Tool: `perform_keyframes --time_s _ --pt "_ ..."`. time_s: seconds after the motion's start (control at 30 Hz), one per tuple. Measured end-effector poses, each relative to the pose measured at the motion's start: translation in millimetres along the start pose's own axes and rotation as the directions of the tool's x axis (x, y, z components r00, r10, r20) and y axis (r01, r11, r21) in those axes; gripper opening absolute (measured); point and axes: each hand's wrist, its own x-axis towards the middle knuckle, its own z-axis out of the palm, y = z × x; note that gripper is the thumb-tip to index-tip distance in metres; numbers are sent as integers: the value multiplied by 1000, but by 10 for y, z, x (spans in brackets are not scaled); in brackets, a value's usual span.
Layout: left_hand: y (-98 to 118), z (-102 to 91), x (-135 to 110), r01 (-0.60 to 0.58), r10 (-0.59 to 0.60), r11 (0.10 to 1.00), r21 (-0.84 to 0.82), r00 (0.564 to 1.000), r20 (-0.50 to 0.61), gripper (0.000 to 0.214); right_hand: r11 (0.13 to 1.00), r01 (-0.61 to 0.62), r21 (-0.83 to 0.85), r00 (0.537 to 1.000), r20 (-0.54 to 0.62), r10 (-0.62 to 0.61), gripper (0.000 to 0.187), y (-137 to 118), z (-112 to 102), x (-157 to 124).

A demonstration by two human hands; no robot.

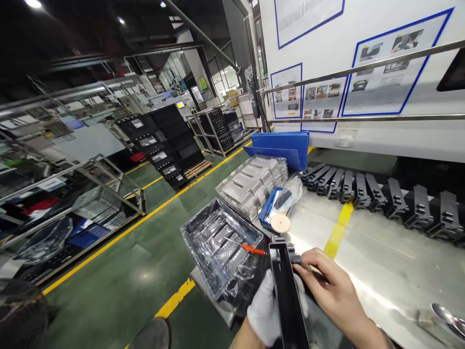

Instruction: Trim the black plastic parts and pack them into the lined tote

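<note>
On the far left, a metal rack is standing on the green floor, and it is carrying goods wrapped in plastic. Moving to the right, a black crate lined with clear plastic is sitting just beside your hands, and a screwdriver with orange handle is lying across its top. Behind the crate, a stack of metal trays is resting near a blue board, while a small blue box and a round felt disc are lying close together. Your left hand, wearing a white glove, is grasping a long black part from below, in front of you, and your bare right hand is clenching near its upper end. Further right, a row of similar black parts is standing on a shiny pale work surface, and a bright metal object is lying at the lower corner.
</note>
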Motion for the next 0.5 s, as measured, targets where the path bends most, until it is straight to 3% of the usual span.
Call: perform_keyframes --time_s 0.07,0.17,0.27,0.37,0.43,0.5 --pt "145 144 -41 -21 14 997 71 996 92 52 998 58 -10 997 60 -57 8 -69 -36 -24" --pt "392 335 -113 -93 68 949 302 994 91 36 996 79 -31 977 199 -71 4 -169 -223 5" --pt "533 418 -139 -146 154 807 573 987 34 61 989 105 -107 945 319 -66 5 -176 -533 151" --pt "535 410 -127 -88 135 704 705 991 -11 73 954 193 -228 884 463 -68 11 -116 -843 312" --pt "511 386 -130 -66 100 714 697 995 -9 72 942 206 -265 850 526 -38 16 -95 -993 358" --pt "505 361 -148 18 5 810 586 999 -37 59 946 168 -279 874 486 -12 21 -113 -1088 339"
